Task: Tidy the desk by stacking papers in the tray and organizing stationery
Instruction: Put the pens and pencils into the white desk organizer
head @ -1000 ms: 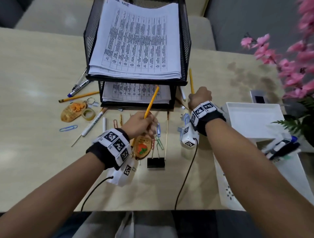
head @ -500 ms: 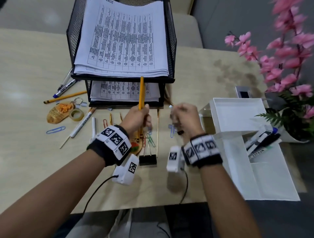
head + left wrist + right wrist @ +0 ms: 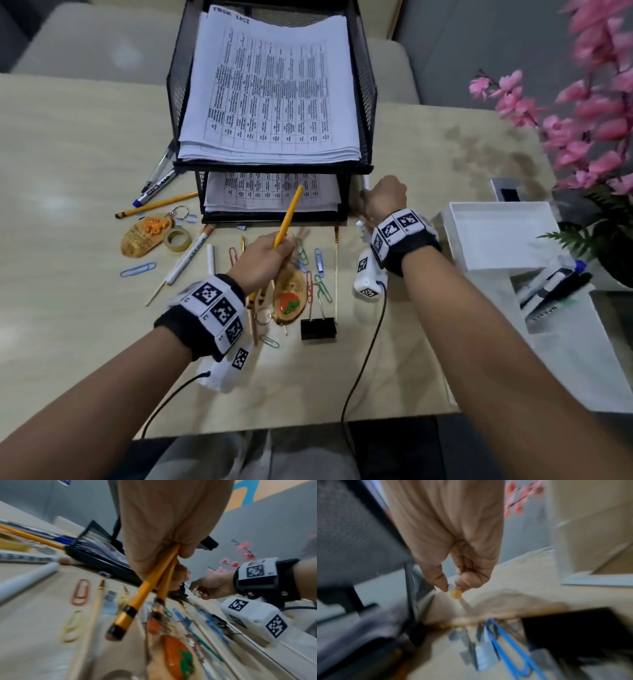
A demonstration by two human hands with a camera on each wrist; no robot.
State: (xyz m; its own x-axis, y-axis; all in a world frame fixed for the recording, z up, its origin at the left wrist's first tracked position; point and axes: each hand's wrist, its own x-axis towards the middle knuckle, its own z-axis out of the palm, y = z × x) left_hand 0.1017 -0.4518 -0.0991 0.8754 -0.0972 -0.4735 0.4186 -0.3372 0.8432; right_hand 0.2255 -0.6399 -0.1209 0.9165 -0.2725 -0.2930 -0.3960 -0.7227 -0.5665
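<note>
1. Left hand (image 3: 265,258) is at desk centre, fingers curled round two yellow pencils (image 3: 155,582). One pencil's tip angles up toward 1 o'clock, in front of the tray's lower tier; the eraser ends hang below the fist, as the left wrist view shows.
2. Right hand (image 3: 385,198) is at 3 o'clock of the tray's front corner, low over the desk (image 3: 68,154). Thumb and fingers pinch a small item with a round yellow end (image 3: 455,594). The right wrist view is too blurred to name it.
3. Tray (image 3: 364,102) is black mesh with two tiers, at 12 o'clock on the desk. Printed papers (image 3: 270,96) are stacked in the top tier, and more sheets lie in the lower tier.
4. Loose items under and around the left hand:
   - coloured paper clips (image 3: 320,286)
   - a wooden keychain (image 3: 289,301) with an orange and green figure
   - a black binder clip (image 3: 318,329) at 6 o'clock of them
5. At 9 o'clock of the tray:
   - a blue-capped marker (image 3: 156,188)
   - a yellow pencil lying flat (image 3: 157,205)
   - a second keychain (image 3: 145,234)
   - a tape roll (image 3: 177,239)
   - a white marker (image 3: 188,257)
   - a blue clip (image 3: 138,269)
6. White organizer (image 3: 503,236) is at 3 o'clock on the desk. Markers (image 3: 551,284) lie in its near compartment.
7. Pink flowers (image 3: 592,99) are at 2 o'clock, behind the organizer.
</note>
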